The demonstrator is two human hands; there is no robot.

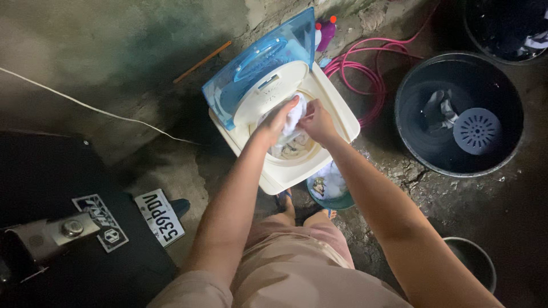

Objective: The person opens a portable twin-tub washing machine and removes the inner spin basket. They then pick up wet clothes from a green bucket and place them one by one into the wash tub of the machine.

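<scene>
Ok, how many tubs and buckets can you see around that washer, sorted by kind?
Large dark round basins: 2, one holding water and a perforated grey disc, one at the top right edge
Small teal plastic bucket with laundry: 1
Small grey metal pail: 1
Total: 4

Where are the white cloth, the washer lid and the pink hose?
white cloth (295, 117): head view, on the bunched part between both hands.
washer lid (251, 68): head view, on the raised blue transparent panel.
pink hose (371, 80): head view, on the coiled loop right of the washer.
</scene>
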